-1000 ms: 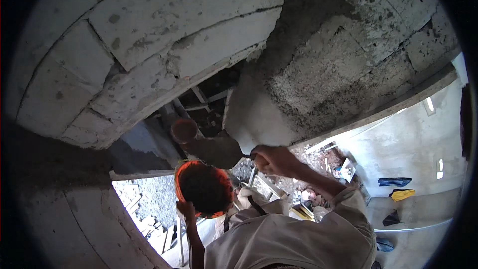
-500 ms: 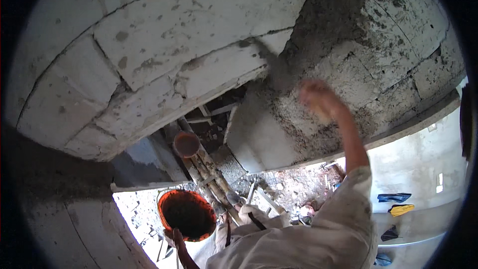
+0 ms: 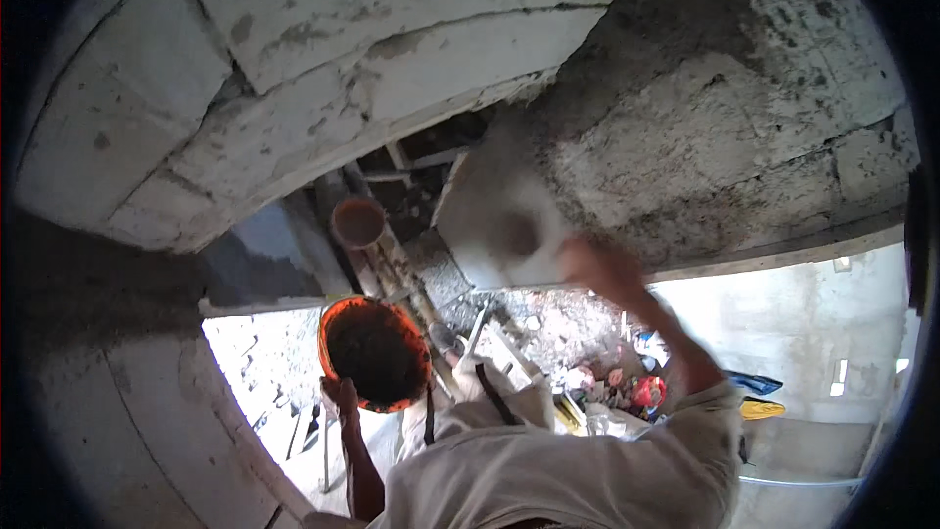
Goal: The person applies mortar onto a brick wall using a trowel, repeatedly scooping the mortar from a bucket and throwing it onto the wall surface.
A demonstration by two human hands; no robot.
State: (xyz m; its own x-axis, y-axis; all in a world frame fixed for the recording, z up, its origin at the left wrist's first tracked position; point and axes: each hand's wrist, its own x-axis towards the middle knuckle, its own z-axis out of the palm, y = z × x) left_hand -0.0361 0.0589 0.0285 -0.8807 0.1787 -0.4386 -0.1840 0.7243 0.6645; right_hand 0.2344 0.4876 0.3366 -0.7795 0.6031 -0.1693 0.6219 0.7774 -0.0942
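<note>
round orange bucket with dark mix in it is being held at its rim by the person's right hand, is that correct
The side is wrong: the head view shows the person's left hand holding the round orange bucket with dark mix in it at its rim.

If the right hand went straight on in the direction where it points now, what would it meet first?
Probably the smooth grey wall patch, up and left of the right hand; motion blur leaves the depth between them unclear.
</note>
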